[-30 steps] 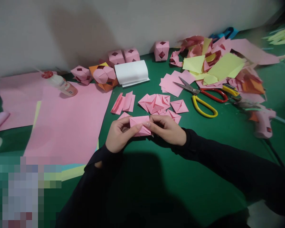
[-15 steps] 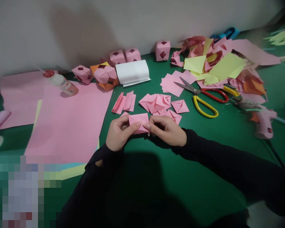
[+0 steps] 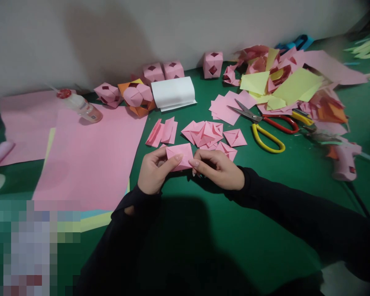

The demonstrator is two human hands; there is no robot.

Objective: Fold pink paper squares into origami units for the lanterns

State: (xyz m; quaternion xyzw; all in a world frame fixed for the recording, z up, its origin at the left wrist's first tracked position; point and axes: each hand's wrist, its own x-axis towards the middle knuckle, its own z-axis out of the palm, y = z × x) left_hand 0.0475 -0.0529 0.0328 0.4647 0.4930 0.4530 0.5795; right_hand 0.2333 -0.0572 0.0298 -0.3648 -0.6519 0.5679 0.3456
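Between my two hands is a small folded piece of pink paper, held just above the green table. My left hand grips its left side, thumb lying on top and the other fingers underneath, mostly hidden. At its right edge my right hand pinches the paper between thumb and fingers. Just beyond lie a pile of folded pink paper squares, a single folded square and some narrow folded pink strips.
Scissors with red and yellow handles lie right, near a pink glue gun and paper scraps. Large pink sheets and a bottle are left. Folded paper cubes line the wall.
The folded paper has tilted slightly, its right end shifting. My left thumb has drawn back a little left, and my right thumb now sits at the paper's right edge.
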